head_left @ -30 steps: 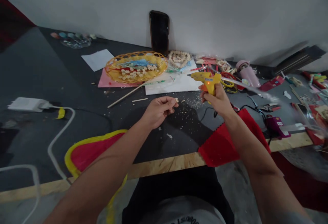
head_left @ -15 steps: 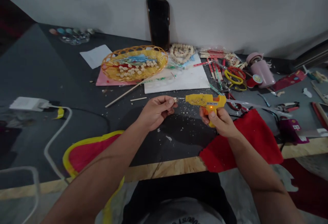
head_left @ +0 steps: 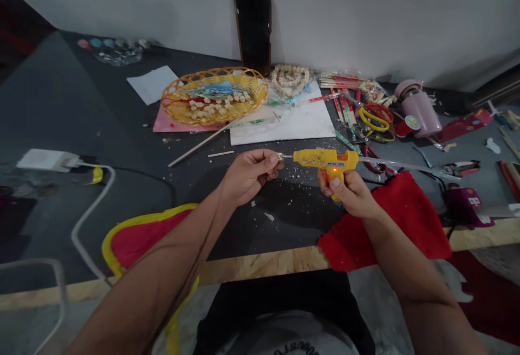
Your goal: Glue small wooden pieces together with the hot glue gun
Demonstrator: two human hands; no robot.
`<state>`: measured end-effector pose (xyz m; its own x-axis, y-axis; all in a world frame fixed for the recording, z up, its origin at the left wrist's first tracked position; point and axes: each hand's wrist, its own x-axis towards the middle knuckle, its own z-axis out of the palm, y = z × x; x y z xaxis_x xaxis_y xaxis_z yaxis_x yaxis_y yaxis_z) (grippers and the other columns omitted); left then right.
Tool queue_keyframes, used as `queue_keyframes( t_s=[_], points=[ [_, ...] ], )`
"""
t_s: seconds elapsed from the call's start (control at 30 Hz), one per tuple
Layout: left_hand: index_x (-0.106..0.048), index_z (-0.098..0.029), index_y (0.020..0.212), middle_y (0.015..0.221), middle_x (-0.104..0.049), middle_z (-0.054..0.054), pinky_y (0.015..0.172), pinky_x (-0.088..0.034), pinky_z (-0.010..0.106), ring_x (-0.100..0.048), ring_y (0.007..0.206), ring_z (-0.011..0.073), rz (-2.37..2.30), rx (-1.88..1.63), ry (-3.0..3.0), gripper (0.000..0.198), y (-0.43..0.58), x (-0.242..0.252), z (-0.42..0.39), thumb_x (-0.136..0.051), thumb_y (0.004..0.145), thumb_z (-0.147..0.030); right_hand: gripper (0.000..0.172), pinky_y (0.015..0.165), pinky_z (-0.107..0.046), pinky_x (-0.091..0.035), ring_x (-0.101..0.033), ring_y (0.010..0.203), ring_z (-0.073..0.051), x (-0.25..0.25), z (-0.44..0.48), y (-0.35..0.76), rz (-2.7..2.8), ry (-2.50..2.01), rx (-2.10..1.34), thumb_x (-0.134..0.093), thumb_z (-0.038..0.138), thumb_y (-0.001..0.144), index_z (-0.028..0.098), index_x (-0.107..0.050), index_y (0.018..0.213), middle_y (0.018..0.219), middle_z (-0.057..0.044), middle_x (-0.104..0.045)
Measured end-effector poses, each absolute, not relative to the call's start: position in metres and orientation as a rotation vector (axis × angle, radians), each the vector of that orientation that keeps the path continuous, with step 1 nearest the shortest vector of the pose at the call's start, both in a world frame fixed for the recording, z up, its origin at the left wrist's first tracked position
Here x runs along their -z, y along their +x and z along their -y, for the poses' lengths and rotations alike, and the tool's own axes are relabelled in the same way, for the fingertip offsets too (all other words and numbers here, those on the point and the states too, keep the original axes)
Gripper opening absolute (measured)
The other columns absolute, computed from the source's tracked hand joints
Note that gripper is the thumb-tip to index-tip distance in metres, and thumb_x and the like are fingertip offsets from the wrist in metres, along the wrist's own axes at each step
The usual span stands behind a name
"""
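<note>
left hand: the left hand (head_left: 248,173) is closed in a pinch, thumb and fingertips grasping a small pale piece (head_left: 278,156), held just above the worktop (head_left: 134,171).
right hand: the right hand (head_left: 350,197) is clenched round the grip of a yellow glue gun (head_left: 325,158), one finger by the orange trigger; a small lamp glows on the body.
what has changed: a second ago the gun was held higher and farther back, over the near edge of the white sheet (head_left: 284,122), its nozzle well apart from the piece. it has since come down level with the left hand, which has hardly shifted, and the nozzle tip is now at the piece. whether they touch, i cannot tell.
what it means: judging by the lit lamp and the lined-up tip, the gun and the piece are at the point of meeting.
where the piece is: between the two hands, in front of the white sheet, over scattered crumbs.
round about: a yellow basket (head_left: 211,72) behind the left hand, a long thin stick (head_left: 203,146) beside it, a red cloth (head_left: 406,219) under the right forearm, scissors (head_left: 376,119) and a pink bottle (head_left: 420,110) farther right, a dark phone (head_left: 252,27) leaning on the wall.
</note>
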<state>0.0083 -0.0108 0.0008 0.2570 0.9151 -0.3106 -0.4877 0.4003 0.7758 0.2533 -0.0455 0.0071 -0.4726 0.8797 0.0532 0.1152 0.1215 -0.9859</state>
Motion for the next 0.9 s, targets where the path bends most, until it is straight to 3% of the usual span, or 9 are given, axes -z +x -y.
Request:
queue_keyframes(
  t_s=[0.9],
  points=[
    [-0.072, -0.014, 0.069, 0.063, -0.066, 0.001, 0.055, -0.044, 0.017, -0.053, 0.055, 0.0060, -0.865, -1.035, 0.655, 0.037, 0.0058, 0.0046, 0.0084, -0.095, 0.053, -0.039, 0.039, 0.058, -0.029, -0.032, -0.042, 0.064, -0.013, -0.0087, 0.0454, 0.2555, 1.730, -0.977, -1.442, -0.049, 0.056, 0.097, 0.020, -0.061, 0.090, 0.073, 0.000, -0.048]
  ],
)
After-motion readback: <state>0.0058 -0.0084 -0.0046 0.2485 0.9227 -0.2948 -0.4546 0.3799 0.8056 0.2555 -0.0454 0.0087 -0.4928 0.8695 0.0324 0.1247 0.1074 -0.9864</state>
